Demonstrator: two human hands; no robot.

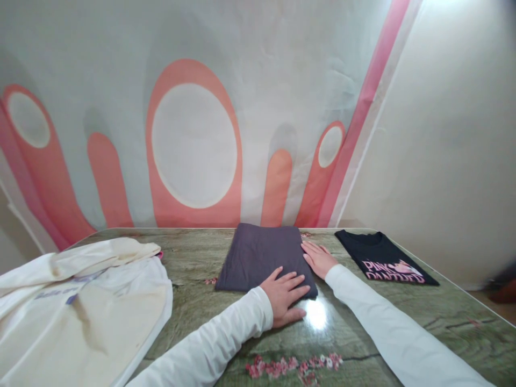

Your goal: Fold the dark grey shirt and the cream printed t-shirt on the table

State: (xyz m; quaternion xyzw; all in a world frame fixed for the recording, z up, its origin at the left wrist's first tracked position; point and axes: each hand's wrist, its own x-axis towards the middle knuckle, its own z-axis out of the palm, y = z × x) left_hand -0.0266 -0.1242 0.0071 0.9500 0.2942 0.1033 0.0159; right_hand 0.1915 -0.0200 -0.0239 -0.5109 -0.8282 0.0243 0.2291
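A dark grey-purple folded cloth (262,252) lies flat on the wood-patterned table (189,312). Across its near right corner rests my left hand (284,298), fingers spread and palm down, with the thumb over the tabletop. My right hand (318,258) lies against the cloth's right edge, fingers stretched out and touching it. Neither hand grips anything. What kind of garment the folded cloth is, I cannot tell.
To the right lies a folded black T-shirt (387,258) with pink lettering. A crumpled cream-white garment (116,306) covers the table's left side. Behind the table hangs a grey backdrop (262,80) with pink arches.
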